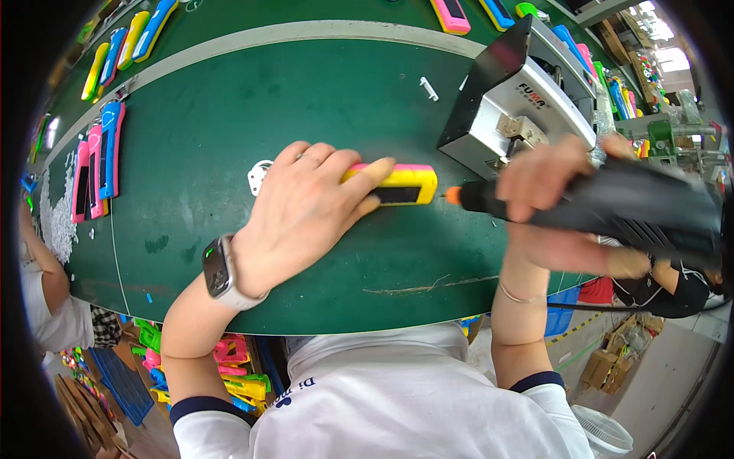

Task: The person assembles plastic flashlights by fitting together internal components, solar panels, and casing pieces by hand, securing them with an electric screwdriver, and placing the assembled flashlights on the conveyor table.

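A yellow and pink plastic casing [413, 187] with a dark window lies on the green work table [229, 84]. My left hand [306, 187] grips it from the left, with the fingers over its top. A black electric screwdriver [627, 206], smeared by motion, is in my right hand [547, 187]. Its orange tip points left at the casing's right end, a small gap away. Behind the screwdriver stands a black and silver screw feeder [512, 99]. Beside my left hand lies a white flat part with holes [258, 176], partly covered by it.
Pink and blue casings [111, 149] are grouped at the left. More coloured casings [136, 38] line the far strip. A small white plastic piece [428, 89] lies near the feeder. Bins of coloured parts [241, 375] sit below the table. Other people [57, 298] are at both sides.
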Available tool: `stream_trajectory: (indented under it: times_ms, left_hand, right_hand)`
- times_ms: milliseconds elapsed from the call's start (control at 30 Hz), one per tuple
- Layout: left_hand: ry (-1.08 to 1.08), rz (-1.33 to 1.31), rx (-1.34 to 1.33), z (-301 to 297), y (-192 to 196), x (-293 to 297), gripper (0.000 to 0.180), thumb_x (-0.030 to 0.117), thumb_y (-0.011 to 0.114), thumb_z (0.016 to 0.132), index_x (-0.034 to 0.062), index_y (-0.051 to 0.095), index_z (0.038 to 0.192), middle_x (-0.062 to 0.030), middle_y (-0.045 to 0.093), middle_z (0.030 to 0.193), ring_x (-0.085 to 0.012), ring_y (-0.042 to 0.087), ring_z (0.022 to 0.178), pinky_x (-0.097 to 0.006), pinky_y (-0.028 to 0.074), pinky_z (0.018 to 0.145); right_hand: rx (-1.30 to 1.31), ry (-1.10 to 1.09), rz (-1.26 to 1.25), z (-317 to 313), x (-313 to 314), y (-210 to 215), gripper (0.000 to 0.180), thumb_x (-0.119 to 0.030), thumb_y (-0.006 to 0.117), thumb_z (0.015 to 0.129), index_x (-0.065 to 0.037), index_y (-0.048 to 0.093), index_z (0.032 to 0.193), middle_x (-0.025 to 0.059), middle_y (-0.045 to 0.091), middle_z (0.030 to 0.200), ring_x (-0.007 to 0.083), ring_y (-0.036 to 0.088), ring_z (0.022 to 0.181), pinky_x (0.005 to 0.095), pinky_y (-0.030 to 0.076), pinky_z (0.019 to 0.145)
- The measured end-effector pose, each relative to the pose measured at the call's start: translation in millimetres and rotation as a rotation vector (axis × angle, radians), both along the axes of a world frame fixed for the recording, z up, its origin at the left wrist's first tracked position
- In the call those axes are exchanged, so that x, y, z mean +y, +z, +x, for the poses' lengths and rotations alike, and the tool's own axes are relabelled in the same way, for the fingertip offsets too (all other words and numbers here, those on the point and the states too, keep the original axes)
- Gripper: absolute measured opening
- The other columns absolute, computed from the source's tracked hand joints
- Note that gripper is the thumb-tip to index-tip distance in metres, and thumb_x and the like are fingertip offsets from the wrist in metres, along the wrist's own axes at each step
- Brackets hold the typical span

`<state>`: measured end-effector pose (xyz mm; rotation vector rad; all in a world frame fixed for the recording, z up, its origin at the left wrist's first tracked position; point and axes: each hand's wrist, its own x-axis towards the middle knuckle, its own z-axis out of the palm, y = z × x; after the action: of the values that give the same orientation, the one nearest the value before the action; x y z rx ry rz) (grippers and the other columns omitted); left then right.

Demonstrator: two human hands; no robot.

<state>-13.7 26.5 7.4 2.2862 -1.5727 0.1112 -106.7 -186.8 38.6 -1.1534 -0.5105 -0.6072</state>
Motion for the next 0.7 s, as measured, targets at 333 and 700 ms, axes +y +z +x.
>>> stream_trajectory:
  times_ms: [333, 700]
  left_hand:
    - [-0.057, -0.097, 0.063, -1, -13, 21, 0.040, 0.028, 0.074, 0.066, 0.0058, 0.065, 0.098, -0.0047, 0.053, 0.077, -0.0223, 0.051, 0.076, -0.039, 0.040, 0.086]
    - [-0.022, -0.088, -0.140, 37, -4, 6, 0.045, 0.027, 0.071, 0.072, 0.0050, 0.058, 0.110, -0.0091, 0.059, 0.097, -0.0257, 0.057, 0.089, -0.040, 0.042, 0.091]
  right_hand:
    - [0.019, -0.129, 0.058, -17, -14, 0, 0.103, -0.084, 0.046, 0.067, -0.005, 0.033, 0.131, 0.0095, 0.053, 0.076, 0.0184, 0.053, 0.055, 0.0328, 0.047, 0.053]
    - [0.026, -0.212, 0.058, -24, -16, -1, 0.100, -0.083, 0.045, 0.069, -0.003, 0.034, 0.129, 0.0108, 0.054, 0.074, 0.0177, 0.054, 0.054, 0.0327, 0.048, 0.052]
